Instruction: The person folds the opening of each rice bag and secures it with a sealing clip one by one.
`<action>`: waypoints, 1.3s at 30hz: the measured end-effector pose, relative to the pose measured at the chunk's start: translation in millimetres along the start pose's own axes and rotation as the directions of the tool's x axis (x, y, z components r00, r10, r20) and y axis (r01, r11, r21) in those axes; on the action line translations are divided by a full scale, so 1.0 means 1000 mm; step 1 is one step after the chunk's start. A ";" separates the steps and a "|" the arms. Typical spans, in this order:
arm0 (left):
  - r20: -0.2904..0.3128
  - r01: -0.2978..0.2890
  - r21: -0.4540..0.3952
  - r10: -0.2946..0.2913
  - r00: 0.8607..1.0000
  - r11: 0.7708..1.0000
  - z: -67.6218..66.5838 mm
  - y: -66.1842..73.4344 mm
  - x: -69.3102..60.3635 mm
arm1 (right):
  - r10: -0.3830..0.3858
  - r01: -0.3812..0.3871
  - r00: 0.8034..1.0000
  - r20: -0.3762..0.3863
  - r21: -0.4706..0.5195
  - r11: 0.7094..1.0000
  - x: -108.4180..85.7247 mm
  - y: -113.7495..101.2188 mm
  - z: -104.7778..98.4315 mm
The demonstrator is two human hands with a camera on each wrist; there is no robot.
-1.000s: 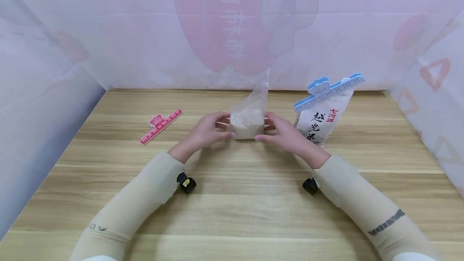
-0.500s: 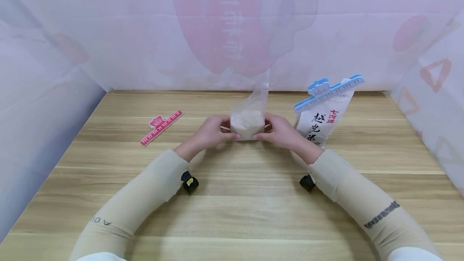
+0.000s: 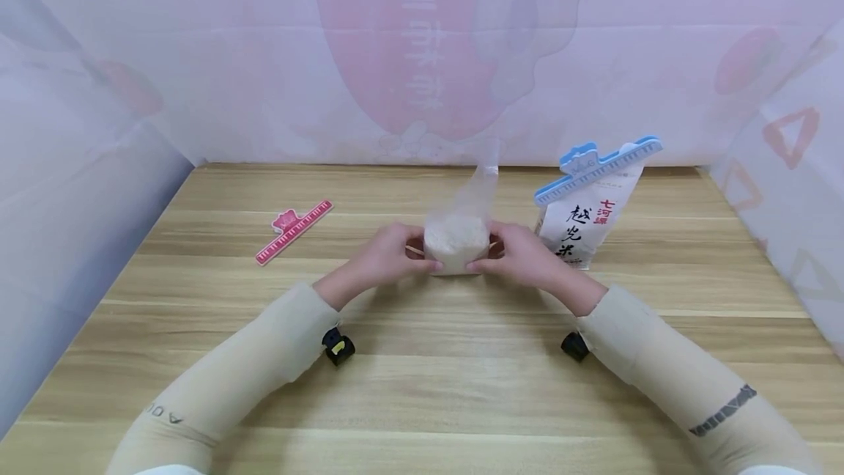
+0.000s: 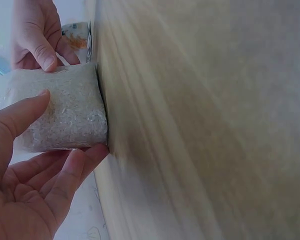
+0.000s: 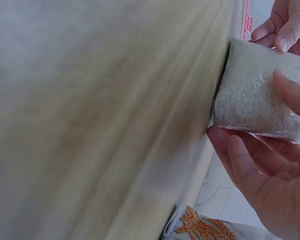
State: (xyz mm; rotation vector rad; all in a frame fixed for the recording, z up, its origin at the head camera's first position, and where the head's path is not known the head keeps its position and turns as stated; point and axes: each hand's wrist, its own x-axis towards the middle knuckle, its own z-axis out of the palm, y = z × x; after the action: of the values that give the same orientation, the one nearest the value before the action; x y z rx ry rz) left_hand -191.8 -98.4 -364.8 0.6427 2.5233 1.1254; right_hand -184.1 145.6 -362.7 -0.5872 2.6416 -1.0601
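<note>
A clear plastic bag of rice (image 3: 457,240) stands upright at the middle of the table, its unfilled top rising and leaning to the right. My left hand (image 3: 389,255) grips its left side, thumb on the front face and fingers along the side. On the opposite side my right hand (image 3: 527,255) grips it the same way. Both wrist views show the packed rice (image 4: 70,110) through the film, with the bag's base at the tabletop. The fingers behind the bag are partly hidden in the head view.
Right of my right hand stands a white printed rice bag (image 3: 587,222), closed by a blue sealing clip (image 3: 596,167). A red sealing clip (image 3: 294,232) lies on the table (image 3: 422,372) at the left. Printed cloth walls (image 3: 264,94) enclose the back and sides.
Both hands have closed in on the rice bag's sides, and the bag has come nearer to me and slightly right. The white bag and red clip have stayed in place.
</note>
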 end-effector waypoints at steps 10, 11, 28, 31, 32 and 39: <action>0.022 -0.044 0.035 0.044 0.999 0.998 0.008 0.013 -0.013 | -0.021 0.021 1.000 0.022 -0.022 1.000 -0.017 0.002 -0.001; 0.024 -0.050 0.029 0.050 0.998 0.998 0.009 0.013 -0.014 | -0.021 0.022 1.000 0.021 -0.017 1.000 -0.019 0.002 -0.002; 0.059 -0.105 -0.016 0.105 0.993 0.994 0.026 0.018 -0.040 | -0.056 0.056 0.998 0.011 -0.077 0.995 -0.055 -0.006 0.008; 0.058 -0.098 -0.022 0.099 0.993 0.995 0.028 0.019 -0.043 | -0.063 0.064 0.998 0.013 -0.067 0.996 -0.058 -0.006 0.009; 0.060 -0.094 -0.021 0.096 0.994 0.995 0.028 0.019 -0.044 | -0.062 0.063 0.998 0.016 -0.061 0.996 -0.059 -0.005 0.009; 0.076 -0.086 -0.029 0.088 0.993 0.996 0.033 0.022 -0.051 | -0.097 0.099 0.995 0.032 -0.073 0.992 -0.066 -0.004 0.011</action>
State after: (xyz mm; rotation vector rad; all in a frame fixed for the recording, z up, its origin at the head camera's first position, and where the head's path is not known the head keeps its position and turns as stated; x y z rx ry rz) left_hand -127.5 -91.7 -364.8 0.7809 2.4327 1.1381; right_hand -120.5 166.3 -363.3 -0.7495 2.6616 -0.9750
